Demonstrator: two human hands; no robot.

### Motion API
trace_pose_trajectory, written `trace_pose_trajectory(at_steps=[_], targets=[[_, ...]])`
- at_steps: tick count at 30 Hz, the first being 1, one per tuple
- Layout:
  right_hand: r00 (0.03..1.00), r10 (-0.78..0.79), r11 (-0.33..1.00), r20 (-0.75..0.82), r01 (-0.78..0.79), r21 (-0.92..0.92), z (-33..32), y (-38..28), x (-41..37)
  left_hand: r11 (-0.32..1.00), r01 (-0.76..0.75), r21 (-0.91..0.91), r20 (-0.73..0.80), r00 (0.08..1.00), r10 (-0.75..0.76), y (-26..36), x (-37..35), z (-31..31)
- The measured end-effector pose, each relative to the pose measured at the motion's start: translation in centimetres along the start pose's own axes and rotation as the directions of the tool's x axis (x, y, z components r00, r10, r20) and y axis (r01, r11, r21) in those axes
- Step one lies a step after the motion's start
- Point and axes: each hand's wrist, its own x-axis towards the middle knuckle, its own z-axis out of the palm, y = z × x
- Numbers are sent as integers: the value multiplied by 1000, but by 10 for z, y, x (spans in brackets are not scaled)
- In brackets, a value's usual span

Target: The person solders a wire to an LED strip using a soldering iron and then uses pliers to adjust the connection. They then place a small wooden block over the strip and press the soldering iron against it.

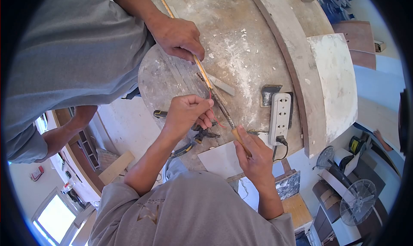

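Observation:
My left hand (189,113) pinches a thin red wire (218,120) near the end of a long yellowish strip (203,74). In my right hand (254,153) is the wooden handle of a soldering iron (228,116), whose dark metal shaft points up and left to the strip's end. The tip area is small and partly overlapped by the wire. A co-worker's hand (178,37) holds the strip from above. Pliers (200,137) with dark and yellow handles lie just below my left hand.
A white power strip (280,117) with a black plug sits on the dusty round table (241,14), right of my right hand. A long curved board (297,61) crosses the table's right side. The co-worker stands at the upper left. A fan (358,201) is at the lower right.

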Motion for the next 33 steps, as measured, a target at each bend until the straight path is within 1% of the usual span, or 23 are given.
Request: trace_pose_trajectory(at_steps=[11,17,23,33], targets=[[999,25,998,29,-27,55,-3,-1,1,1000,2,-4,30,1000,-2,0,5,-2],[1000,-5,997,-10,6,72,-2,0,1,1000,10,-9,33,999,-10,1,4,0],[1000,13,997,3,-13,73,-3,-1,2,1000,5,-19,10,1000,-5,1,4,2],[1000,24,998,18,-25,54,-5,-1,2,999,4,-33,18,1000,-4,-1,4,3]])
